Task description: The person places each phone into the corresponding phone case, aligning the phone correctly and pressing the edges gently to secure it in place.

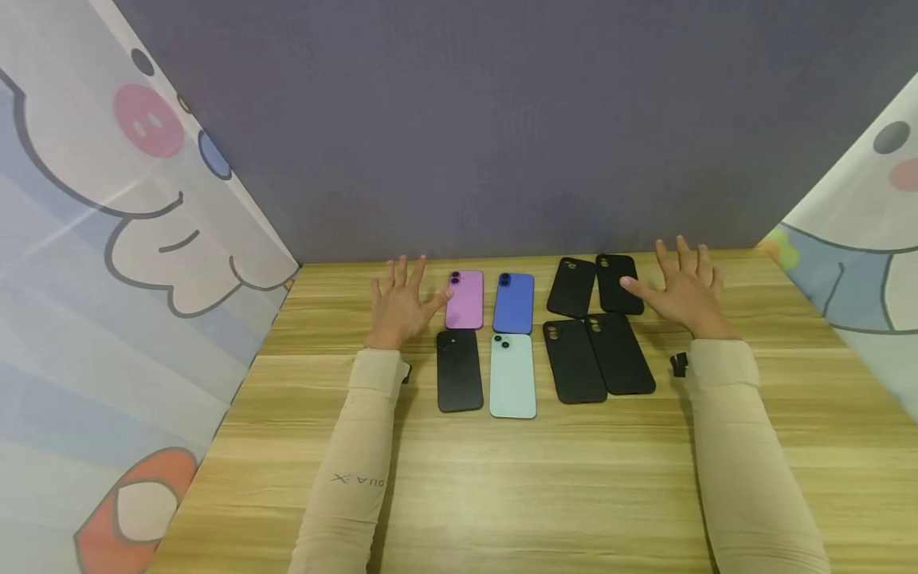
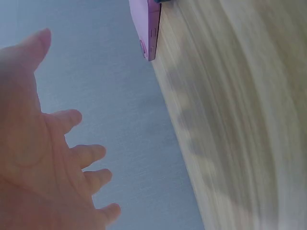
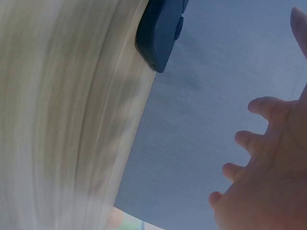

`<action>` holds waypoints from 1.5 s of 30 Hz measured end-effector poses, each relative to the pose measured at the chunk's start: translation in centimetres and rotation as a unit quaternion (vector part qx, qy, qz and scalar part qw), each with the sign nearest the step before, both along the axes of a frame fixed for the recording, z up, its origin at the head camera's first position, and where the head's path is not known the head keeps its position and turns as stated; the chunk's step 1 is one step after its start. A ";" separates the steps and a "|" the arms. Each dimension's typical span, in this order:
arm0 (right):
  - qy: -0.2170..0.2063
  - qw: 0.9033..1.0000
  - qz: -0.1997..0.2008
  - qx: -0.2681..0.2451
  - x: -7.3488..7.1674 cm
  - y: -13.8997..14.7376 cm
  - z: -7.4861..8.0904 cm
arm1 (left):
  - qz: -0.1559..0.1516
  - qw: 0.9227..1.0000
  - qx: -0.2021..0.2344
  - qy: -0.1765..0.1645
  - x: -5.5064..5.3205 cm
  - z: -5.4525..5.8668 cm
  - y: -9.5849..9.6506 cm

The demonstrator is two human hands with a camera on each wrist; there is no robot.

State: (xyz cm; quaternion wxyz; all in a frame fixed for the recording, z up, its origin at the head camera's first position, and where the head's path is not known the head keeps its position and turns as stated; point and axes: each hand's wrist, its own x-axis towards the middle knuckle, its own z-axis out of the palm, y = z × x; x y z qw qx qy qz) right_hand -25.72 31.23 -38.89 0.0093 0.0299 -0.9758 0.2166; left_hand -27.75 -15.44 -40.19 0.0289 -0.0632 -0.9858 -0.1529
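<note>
My left hand, fingers spread, is held over the table just left of a pink phone; its thumb overlaps that phone's edge in the head view. A blue phone lies beside the pink one, with a black phone and a pale green phone in the row nearer me. To their right lie black phone cases: two at the back and two in front. My right hand is spread beside the back right case, its thumb overlapping it. Both hands hold nothing.
The wooden table ends at a grey panel behind the phones. Cartoon-printed curtains hang at the left and right. Small black pieces show beside the right cuff.
</note>
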 end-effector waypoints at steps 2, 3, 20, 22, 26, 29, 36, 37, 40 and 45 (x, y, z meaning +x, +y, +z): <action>0.000 1.000 -0.001 0.001 0.0 0.0 -0.1 | 0.000 1.000 0.001 -0.002 -0.1 0.0 0.0; -0.001 1.000 -0.001 0.001 -0.1 0.1 -0.1 | 0.000 1.000 0.003 -0.002 -0.1 0.0 0.0; -0.040 0.998 0.038 0.027 -0.5 0.2 -0.6 | -0.009 1.000 -0.004 -0.020 -0.1 -0.1 0.1; -0.055 0.997 0.048 0.029 -0.6 0.1 -0.6 | -0.014 1.000 -0.011 -0.024 0.0 -0.1 0.2; -0.089 0.993 0.068 0.028 -0.8 0.0 -0.6 | -0.024 0.999 -0.014 -0.027 0.0 -0.1 0.5; -0.106 0.991 0.082 0.025 -0.8 -0.1 -0.6 | -0.031 0.999 -0.010 -0.029 0.0 -0.2 0.7; -0.114 0.988 0.108 0.013 -0.4 -0.4 -0.8 | -0.057 0.998 -0.016 -0.033 0.1 -0.3 1.0; -0.114 0.987 0.111 0.014 -0.4 -0.4 -0.8 | -0.061 0.997 -0.014 -0.034 0.2 -0.3 1.1; -0.112 0.986 0.120 0.015 -0.4 -0.5 -1.0 | -0.071 0.997 -0.009 -0.037 0.2 -0.3 1.3; -0.111 0.986 0.120 0.021 -0.6 -0.4 -1.4 | -0.070 0.996 -0.007 -0.046 0.1 -0.6 1.5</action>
